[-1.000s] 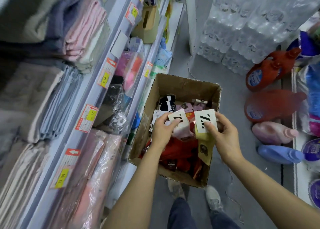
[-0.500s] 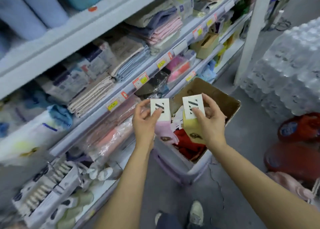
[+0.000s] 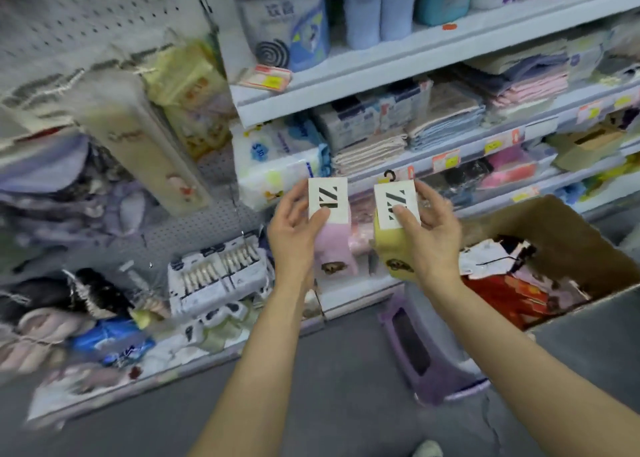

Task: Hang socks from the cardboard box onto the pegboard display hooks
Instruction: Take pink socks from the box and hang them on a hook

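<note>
1. Pink sock (image 3: 335,248) sat pinched in the left hand (image 3: 294,235), thumb on its white card; the right hand (image 3: 427,240) pinched the yellow sock (image 3: 389,248) likewise, a black hook above its card.
2. Since the earlier frame the view had swung left, and the pegboard (image 3: 79,16) came into sight.
3. The box (image 3: 568,235), still holding socks, stood at right on a purple stool (image 3: 415,349).
4. Hanging packs crowded the pegboard; towels (image 3: 446,117) filled the shelves.
</note>
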`<state>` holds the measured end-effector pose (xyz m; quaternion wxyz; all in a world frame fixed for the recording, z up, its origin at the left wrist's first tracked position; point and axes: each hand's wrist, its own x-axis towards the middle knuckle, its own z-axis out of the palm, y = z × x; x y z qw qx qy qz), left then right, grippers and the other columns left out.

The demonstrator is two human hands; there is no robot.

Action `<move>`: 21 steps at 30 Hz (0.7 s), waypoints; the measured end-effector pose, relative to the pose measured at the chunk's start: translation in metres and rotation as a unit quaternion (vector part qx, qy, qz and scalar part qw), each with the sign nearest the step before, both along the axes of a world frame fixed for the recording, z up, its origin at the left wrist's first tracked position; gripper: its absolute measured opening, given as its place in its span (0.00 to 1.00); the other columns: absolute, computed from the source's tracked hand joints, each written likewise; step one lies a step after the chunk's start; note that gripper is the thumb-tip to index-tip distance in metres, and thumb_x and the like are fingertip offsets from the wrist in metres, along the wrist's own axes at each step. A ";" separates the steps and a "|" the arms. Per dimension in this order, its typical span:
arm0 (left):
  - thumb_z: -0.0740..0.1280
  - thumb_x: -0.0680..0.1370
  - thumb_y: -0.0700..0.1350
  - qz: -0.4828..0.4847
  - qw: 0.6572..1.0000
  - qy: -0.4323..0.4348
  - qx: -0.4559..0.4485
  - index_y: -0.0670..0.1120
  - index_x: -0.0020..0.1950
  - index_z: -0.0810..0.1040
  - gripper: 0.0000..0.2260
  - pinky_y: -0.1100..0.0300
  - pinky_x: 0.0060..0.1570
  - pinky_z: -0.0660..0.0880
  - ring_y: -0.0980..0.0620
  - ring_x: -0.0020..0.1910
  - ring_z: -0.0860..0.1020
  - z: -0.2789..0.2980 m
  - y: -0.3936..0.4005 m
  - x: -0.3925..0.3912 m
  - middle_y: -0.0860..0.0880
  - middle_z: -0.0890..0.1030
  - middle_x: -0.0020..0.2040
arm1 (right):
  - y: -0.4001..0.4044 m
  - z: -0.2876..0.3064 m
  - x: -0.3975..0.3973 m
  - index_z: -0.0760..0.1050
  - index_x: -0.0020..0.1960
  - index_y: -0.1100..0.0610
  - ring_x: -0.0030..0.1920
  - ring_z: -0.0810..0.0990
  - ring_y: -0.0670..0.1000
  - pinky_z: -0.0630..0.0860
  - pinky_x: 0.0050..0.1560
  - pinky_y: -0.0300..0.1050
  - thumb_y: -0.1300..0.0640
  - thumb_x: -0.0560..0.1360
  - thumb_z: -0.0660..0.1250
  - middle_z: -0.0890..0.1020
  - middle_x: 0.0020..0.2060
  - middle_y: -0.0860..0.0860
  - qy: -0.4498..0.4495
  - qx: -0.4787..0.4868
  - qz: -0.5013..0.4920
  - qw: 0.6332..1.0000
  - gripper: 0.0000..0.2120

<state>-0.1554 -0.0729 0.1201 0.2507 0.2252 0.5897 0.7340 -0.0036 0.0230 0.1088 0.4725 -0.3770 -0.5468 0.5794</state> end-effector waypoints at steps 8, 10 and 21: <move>0.72 0.73 0.29 0.105 0.993 0.038 0.046 0.48 0.65 0.78 0.24 0.60 0.51 0.80 0.51 0.57 0.82 0.045 -0.119 -0.077 0.46 0.84 0.58 | -0.104 0.042 -0.113 0.77 0.63 0.43 0.40 0.76 0.51 0.73 0.43 0.46 0.57 0.74 0.72 0.79 0.38 0.64 0.054 0.038 0.093 0.994 0.19; 0.71 0.73 0.29 0.133 0.989 0.041 0.058 0.48 0.64 0.78 0.23 0.60 0.51 0.80 0.50 0.57 0.82 0.056 -0.142 -0.097 0.46 0.84 0.57 | -0.122 0.055 -0.139 0.77 0.63 0.44 0.37 0.70 0.48 0.68 0.40 0.41 0.56 0.74 0.73 0.70 0.33 0.56 0.064 0.045 0.100 0.992 0.19; 0.71 0.74 0.29 0.225 0.965 0.091 0.103 0.50 0.64 0.78 0.23 0.58 0.55 0.80 0.52 0.57 0.82 0.113 -0.193 -0.205 0.49 0.84 0.58 | -0.170 0.122 -0.278 0.75 0.68 0.55 0.49 0.85 0.48 0.80 0.50 0.41 0.65 0.76 0.71 0.86 0.47 0.47 0.140 0.076 0.200 0.967 0.21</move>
